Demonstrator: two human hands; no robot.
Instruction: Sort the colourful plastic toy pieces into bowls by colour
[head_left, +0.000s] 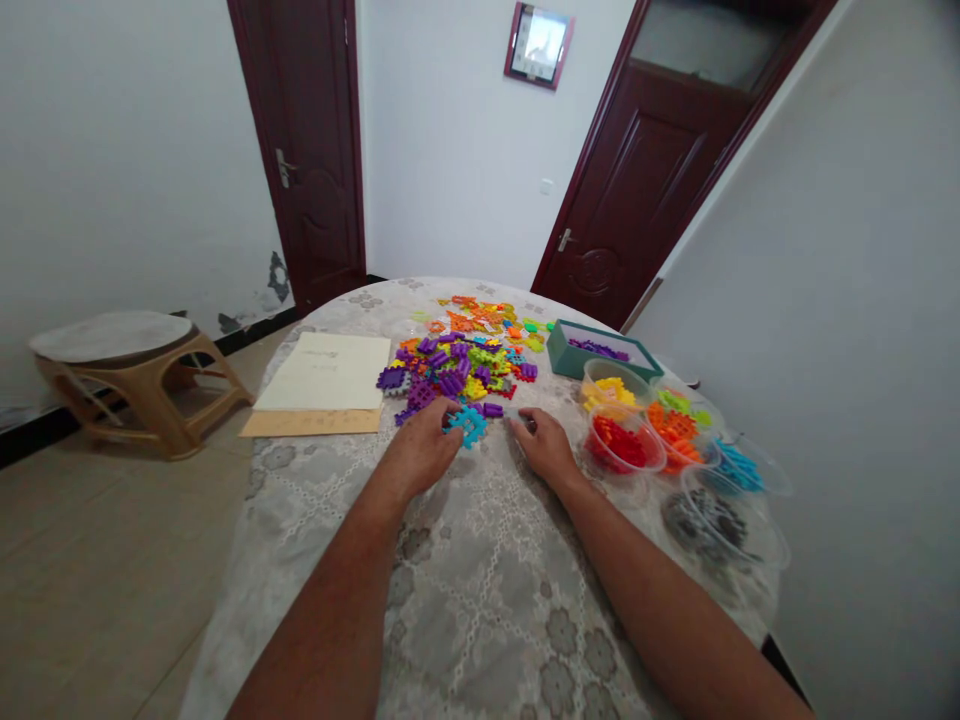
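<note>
My left hand (427, 447) is closed on a light-blue toy gear (469, 427), pinching its left edge just above the table. My right hand (545, 443) lies to the right of the gear with its fingers bent together; whatever they may hold is too small to make out. A purple connector piece (493, 410) rests between the two hands. Beyond them spreads a heap of mixed plastic gear pieces (450, 370), mostly purple, with yellow, green, orange and blue ones among them.
Clear tubs of sorted pieces stand at the right: yellow (611, 392), red (622, 445), orange (675, 430), blue (739, 465) and dark grey (705, 525). Behind them is a green box (562, 355) with purple pieces. Paper sheets (322, 370) lie left; a stool (142, 380) stands beyond.
</note>
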